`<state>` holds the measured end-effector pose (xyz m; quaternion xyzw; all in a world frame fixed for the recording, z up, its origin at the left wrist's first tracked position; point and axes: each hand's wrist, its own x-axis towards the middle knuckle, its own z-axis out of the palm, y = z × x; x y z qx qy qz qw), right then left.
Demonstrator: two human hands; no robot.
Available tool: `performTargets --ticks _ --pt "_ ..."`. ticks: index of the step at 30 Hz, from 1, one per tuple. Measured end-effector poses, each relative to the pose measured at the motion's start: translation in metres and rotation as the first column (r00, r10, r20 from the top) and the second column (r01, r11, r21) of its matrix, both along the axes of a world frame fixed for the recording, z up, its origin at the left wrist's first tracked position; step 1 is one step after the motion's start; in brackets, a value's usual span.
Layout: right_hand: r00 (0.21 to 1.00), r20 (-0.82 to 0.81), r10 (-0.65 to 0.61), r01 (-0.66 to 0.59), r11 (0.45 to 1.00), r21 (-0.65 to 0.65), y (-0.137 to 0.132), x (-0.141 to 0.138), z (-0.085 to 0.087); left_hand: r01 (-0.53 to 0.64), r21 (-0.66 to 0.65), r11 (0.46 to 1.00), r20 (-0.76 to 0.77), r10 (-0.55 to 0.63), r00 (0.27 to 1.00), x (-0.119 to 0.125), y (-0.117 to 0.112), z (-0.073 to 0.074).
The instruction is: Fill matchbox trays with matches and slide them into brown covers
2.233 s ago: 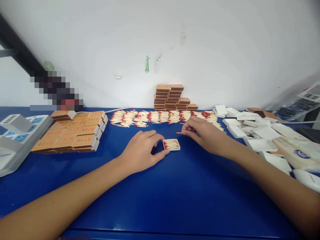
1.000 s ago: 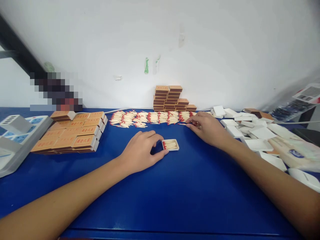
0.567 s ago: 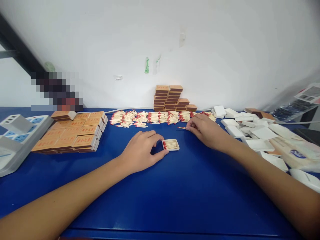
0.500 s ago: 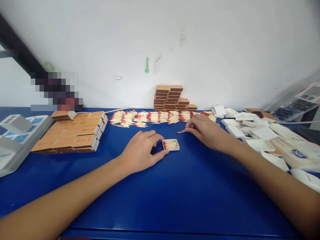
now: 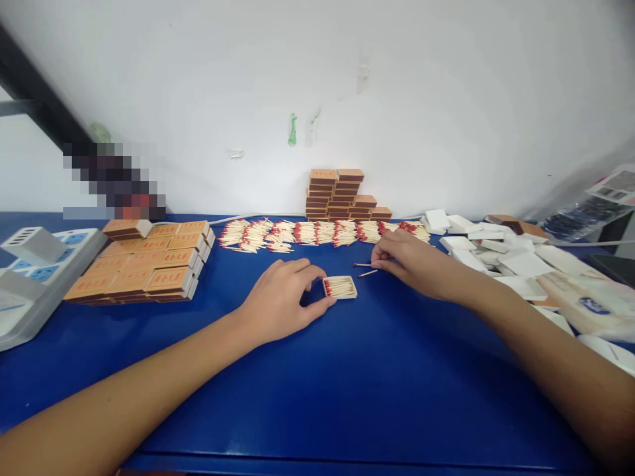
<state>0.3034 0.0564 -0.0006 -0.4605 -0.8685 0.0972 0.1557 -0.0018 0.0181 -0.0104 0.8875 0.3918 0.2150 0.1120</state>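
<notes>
At the centre of the blue table sits a small white matchbox tray (image 5: 346, 295), holding a layer of red-headed matches (image 5: 339, 286). My left hand (image 5: 280, 301) grips the tray's left end between thumb and forefinger. To the right, just above the table, my right hand (image 5: 399, 259) is closed in a pinch on a match (image 5: 363, 265), its red head pointing left. A second match (image 5: 368, 273) shows just below, its tail by my thumb; whether it is held or lies on the table I cannot tell. Behind both hands stretches a row of loose matches (image 5: 307, 233) in heaps.
Closed matchboxes (image 5: 126, 272) are stacked at left beside a power strip (image 5: 84, 264). More matchboxes (image 5: 335, 195) stand against the wall. White trays (image 5: 528, 262) are piled at right, beside a tissue pack (image 5: 595, 297).
My right hand has shifted slightly right and down, and a second match now shows below the first. My left hand and the tray have stayed in place.
</notes>
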Motion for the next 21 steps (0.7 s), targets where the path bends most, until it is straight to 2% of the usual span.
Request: performTargets --ticks 11,16,21 --pt "0.998 -0.027 0.051 -0.054 0.992 -0.117 -0.005 -0.001 0.005 -0.004 0.007 1.000 -0.011 0.004 1.000 0.000 -0.001 0.000" --pt "0.998 -0.031 0.047 -0.050 0.994 -0.101 -0.007 -0.005 0.002 -0.006 0.004 1.000 -0.013 0.006 1.000 0.001 -0.001 0.000" --pt "0.995 -0.095 0.019 -0.026 0.997 -0.067 -0.018 -0.018 0.006 -0.004 0.009 1.000 -0.012 0.004 1.000 0.000 -0.001 0.000"
